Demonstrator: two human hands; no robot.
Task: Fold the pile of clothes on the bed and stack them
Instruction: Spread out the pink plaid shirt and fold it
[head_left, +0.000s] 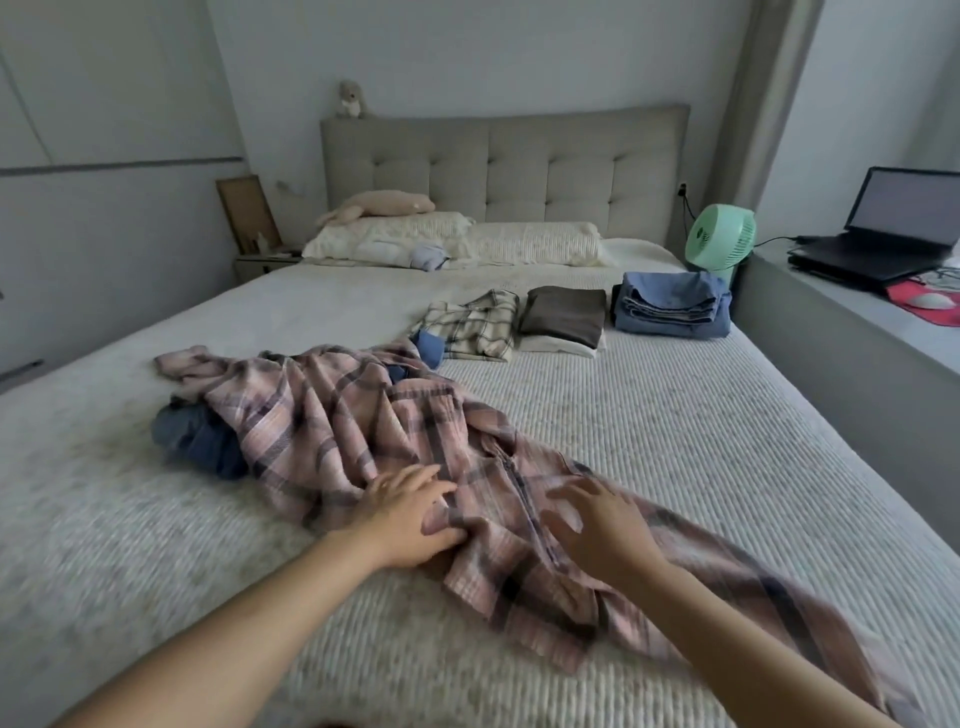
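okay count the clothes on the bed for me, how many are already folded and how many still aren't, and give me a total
Folded: 4 - cream plaid shirt, brown garment, white garment under it, blue garment.
Unfolded: 2 - pink plaid shirt, blue denim garment partly under it.
Total: 6

Pink plaid flannel garment (363, 441) lies unfolded and rumpled diagonally across the bed's near half, partly covering a crumpled blue denim item (200, 439). Toward the bed's far right edge: folded cream plaid shirt (475, 325), folded brown cloth (565, 314), folded blue denim stack (671, 304).
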